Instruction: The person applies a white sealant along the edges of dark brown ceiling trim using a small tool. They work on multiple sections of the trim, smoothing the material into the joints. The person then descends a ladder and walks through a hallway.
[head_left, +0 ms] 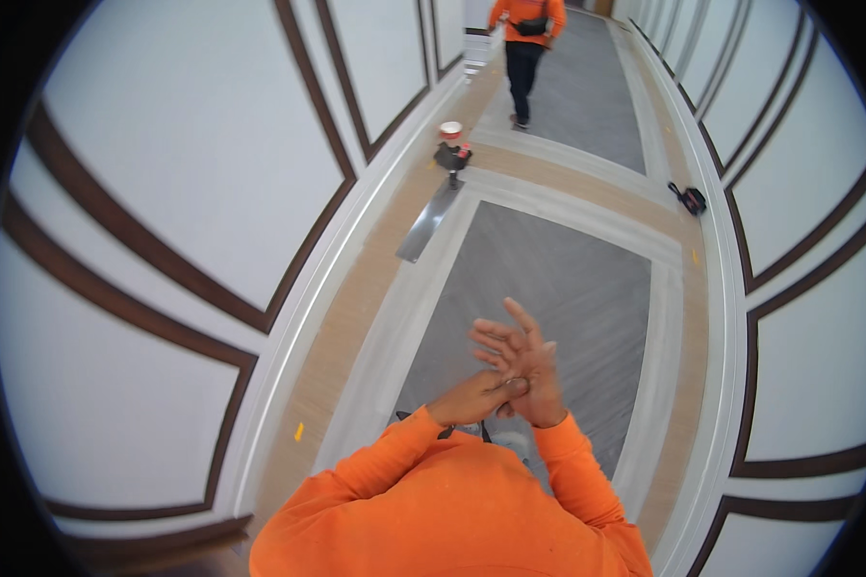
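Observation:
In front of my orange-sleeved body, my two hands meet above the grey floor panel (558, 260). My left hand (479, 396) is closed around the lower part of my right hand, its thumb lying across the base of the palm. My right hand (529, 361) is raised with the palm turned inward and the fingers spread apart, slightly smeared by motion. No tool or object shows in either hand.
A flat metal strip (431, 223) lies ahead on the left, with a dark tool (452, 156) and a white-and-red round container (450, 130) at its far end. A black-and-red tool (690, 199) sits by the right wall. Farther off, another person (526, 43) in orange stands in the corridor.

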The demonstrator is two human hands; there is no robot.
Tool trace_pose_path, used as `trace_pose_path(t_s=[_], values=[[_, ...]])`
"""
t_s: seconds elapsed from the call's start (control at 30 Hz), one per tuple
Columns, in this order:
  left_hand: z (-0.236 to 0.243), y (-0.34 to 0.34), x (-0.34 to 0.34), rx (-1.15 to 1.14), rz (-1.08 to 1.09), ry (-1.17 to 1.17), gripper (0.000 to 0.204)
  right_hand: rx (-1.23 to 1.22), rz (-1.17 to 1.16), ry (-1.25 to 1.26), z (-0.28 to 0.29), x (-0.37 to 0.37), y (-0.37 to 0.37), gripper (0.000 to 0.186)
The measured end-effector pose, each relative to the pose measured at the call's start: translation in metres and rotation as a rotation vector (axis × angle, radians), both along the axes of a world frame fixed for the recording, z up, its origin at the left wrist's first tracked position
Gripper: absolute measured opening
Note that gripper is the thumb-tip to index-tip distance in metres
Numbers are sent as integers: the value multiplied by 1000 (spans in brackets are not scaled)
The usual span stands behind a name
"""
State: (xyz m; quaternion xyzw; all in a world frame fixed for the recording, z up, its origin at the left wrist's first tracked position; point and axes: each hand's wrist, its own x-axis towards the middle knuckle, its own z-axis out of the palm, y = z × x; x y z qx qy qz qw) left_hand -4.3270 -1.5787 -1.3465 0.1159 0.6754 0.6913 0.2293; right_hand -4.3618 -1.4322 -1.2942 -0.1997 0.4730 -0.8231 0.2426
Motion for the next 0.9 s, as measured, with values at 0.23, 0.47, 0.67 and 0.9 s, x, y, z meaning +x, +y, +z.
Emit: trace_pose_path(t_s=[0.23, 0.47, 0.67, 0.9], values=[[42, 69, -209, -233, -507, 22, 59, -569, -371, -238, 4, -144, 90, 106], [27, 131, -402, 145, -457, -101, 43, -1008, -517, -351, -3, -337, 176, 98], [56, 159, -564, -40, -197, 26, 34, -1047, -370, -400, 13, -530, 214, 96], [44, 163, -726, -28, 69, 107, 34, -811, -208, -395, 27, -719, 188, 95]])
